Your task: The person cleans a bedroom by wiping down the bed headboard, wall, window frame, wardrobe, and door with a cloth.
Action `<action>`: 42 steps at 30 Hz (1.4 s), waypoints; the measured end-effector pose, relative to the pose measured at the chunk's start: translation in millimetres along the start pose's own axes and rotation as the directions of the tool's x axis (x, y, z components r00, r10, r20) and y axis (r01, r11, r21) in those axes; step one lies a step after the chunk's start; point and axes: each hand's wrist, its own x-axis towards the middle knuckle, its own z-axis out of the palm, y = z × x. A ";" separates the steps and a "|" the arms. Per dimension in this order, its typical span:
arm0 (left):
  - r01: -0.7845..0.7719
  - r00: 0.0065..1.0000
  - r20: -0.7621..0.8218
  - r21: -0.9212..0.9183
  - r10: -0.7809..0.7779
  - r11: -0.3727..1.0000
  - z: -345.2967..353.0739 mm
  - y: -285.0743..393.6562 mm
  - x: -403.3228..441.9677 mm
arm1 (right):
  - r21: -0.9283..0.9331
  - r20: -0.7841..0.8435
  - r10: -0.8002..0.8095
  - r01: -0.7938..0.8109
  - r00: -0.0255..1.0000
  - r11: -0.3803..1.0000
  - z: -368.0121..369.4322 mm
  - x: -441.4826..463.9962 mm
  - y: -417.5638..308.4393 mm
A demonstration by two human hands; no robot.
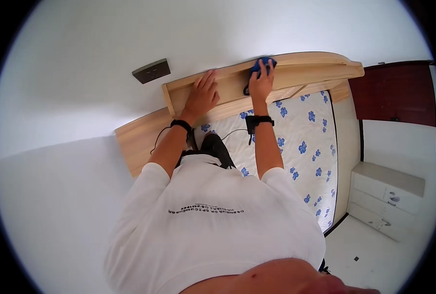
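Observation:
In the head view my right hand (261, 84) presses a bunched blue cloth (257, 65) against the upper edge of a pale wooden headboard (306, 71). Its fingers are curled over the cloth, which partly hides under them. My left hand (202, 98) rests on the headboard's shelf, left of the cloth, fingers stretched out and holding nothing. Black bands with small devices circle both wrists, and a thin cable runs near them.
Below the headboard lies a mattress (296, 147) with blue flowers. A dark wall socket (151, 71) sits left of the shelf. To the right are a dark red panel (393, 93) and a white drawer cabinet (385, 198). A small dark object (356, 258) lies on the floor.

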 end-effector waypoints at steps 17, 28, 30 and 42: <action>0.016 1.000 -0.010 -0.045 -0.016 0.999 5.6 -2.6 -9.4 | -0.315 0.183 -0.024 0.082 0.983 0.946 -34.7 38.6 13.9; 0.014 0.998 0.057 -0.057 -0.011 0.998 3.9 -2.1 -11.9 | 0.049 0.241 -0.302 0.299 0.922 0.953 9.5 -74.7 -52.1; 0.016 0.998 0.065 -0.048 -0.013 0.999 5.2 -3.4 -9.4 | 0.027 0.209 -0.368 0.371 0.906 0.928 4.1 -65.9 -26.9; -0.165 0.975 0.114 -0.210 0.192 0.964 1.7 -3.9 -4.9 | -0.215 0.205 -0.183 0.227 0.961 0.950 14.6 -74.1 -32.5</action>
